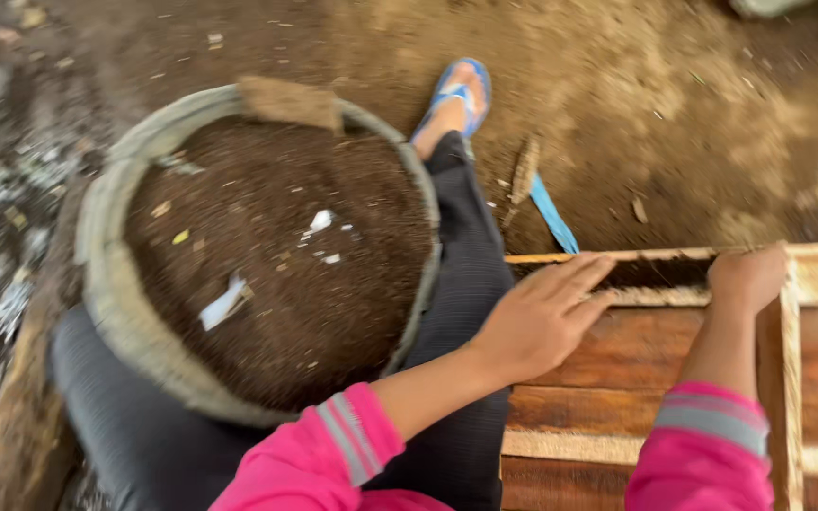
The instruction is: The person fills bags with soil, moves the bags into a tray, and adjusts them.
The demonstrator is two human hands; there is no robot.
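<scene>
My left hand (542, 317) lies flat with fingers stretched out on the top edge of a wooden frame box (617, 360). My right hand (748, 277) is curled over the far rail of the same box, near an upright wooden slat (788, 378). Both arms wear pink sleeves with grey bands. A round grey basin (111, 284) full of dark brown soil with white scraps sits on my lap to the left. A flat piece of brown board (291, 100) rests on the basin's far rim.
My foot in a blue sandal (456, 95) points away on the dirt ground. A blue strip (553, 216) and a wood splinter (524, 170) lie beside the box. Grey ash and debris (2, 237) cover the left side.
</scene>
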